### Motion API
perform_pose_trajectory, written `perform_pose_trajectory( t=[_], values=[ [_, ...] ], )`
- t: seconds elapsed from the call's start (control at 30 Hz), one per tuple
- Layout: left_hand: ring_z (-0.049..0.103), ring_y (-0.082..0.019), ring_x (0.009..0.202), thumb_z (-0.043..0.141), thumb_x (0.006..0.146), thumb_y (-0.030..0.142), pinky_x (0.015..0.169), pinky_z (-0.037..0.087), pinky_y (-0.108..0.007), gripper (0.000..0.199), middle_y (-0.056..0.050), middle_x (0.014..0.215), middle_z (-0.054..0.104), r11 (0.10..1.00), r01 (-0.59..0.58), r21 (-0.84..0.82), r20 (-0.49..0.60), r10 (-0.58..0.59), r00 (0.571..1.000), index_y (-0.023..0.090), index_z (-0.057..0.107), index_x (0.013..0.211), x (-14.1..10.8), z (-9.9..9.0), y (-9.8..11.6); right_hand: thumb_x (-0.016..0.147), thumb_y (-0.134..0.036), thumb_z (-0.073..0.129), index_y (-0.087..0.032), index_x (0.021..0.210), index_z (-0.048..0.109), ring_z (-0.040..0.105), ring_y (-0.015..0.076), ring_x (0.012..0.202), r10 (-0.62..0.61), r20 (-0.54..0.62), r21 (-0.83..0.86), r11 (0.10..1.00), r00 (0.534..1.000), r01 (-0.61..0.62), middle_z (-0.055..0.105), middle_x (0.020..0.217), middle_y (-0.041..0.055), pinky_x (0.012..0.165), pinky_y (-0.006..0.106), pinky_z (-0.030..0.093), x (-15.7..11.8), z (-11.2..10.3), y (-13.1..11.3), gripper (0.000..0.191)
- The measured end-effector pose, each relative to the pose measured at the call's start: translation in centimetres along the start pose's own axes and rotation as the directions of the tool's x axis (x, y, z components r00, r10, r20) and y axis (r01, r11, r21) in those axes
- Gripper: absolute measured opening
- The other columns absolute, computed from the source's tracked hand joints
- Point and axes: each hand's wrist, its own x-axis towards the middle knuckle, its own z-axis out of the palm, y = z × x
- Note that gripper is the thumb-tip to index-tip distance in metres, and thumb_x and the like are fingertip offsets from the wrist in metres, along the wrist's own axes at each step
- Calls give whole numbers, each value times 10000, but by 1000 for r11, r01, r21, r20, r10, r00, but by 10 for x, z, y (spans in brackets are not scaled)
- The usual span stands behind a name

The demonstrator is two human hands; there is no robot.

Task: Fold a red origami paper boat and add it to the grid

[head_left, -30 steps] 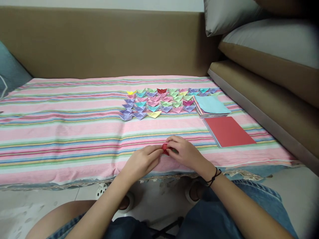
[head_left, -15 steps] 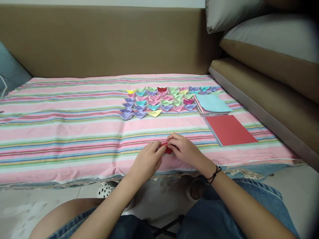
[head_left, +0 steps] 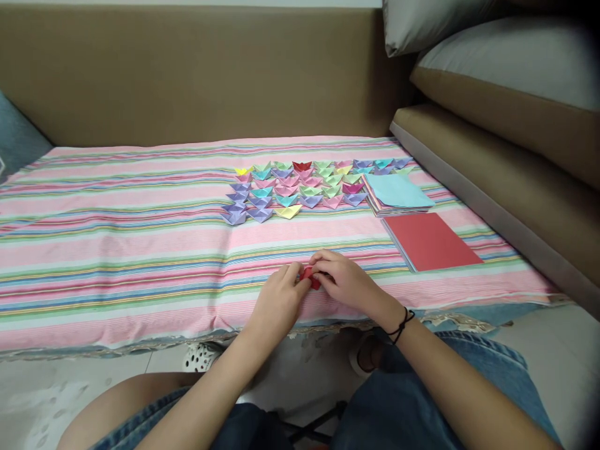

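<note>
Between my two hands, low over the striped cloth (head_left: pixel 140 250), is a small folded piece of red paper (head_left: pixel 309 277). My left hand (head_left: pixel 277 299) pinches its left side with thumb and fingers. On the right side my right hand (head_left: pixel 344 279), with a black cord at the wrist, grips it the same way. Fingers cover much of the paper, so its exact shape is hard to make out. Beyond my hands, folded paper boats (head_left: pixel 287 182) in purple, pink, green, blue, yellow and red stand in several rows.
Right of the boats lies a stack of light blue-topped paper (head_left: pixel 398 190), with a red-topped stack of square sheets (head_left: pixel 431 241) in front of it. Brown and grey cushions (head_left: pixel 497 169) are piled at the right. A brown backrest (head_left: pixel 197 75) runs along the back.
Both hands keep hold of the red paper, and their fingers have shifted slightly, showing a bit more of it. The whole view has moved a little.
</note>
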Motion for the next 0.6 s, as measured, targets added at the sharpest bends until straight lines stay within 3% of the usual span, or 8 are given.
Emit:
perform_pose_trajectory(
  t=[0.3, 0.5, 0.6],
  values=[
    [522, -229, 888, 412, 808, 44, 735, 465, -362, 278, -100, 1016, 537, 999, 15, -38, 5, -15, 1000, 183, 594, 965, -2, -1, 1, 781, -73, 567, -194, 785, 672, 567, 186, 879, -11, -31, -28, 1000, 999, 10, 618, 927, 53, 750, 305, 469, 0, 3, 2, 160],
    [530, -209, 988, 383, 768, 14, 827, 460, -345, 354, -78, 1071, 554, 967, 35, -252, -61, -52, 997, 199, 557, 1015, -5, -4, -4, 804, -133, 578, -205, 749, 684, 578, 180, 852, 38, -58, -54, 998, 998, -41, 640, 886, 40, 686, 282, 457, 1, 7, 0, 140],
    [547, -201, 911, 428, 808, 94, 783, 462, -331, 218, -57, 954, 581, 936, 100, -337, -71, -131, 989, 196, 542, 963, -4, -3, -4, 784, -104, 577, -192, 704, 660, 574, 175, 839, 73, -57, -74, 994, 996, -78, 629, 887, 40, 668, 273, 450, 0, 8, -2, 145]
  ],
)
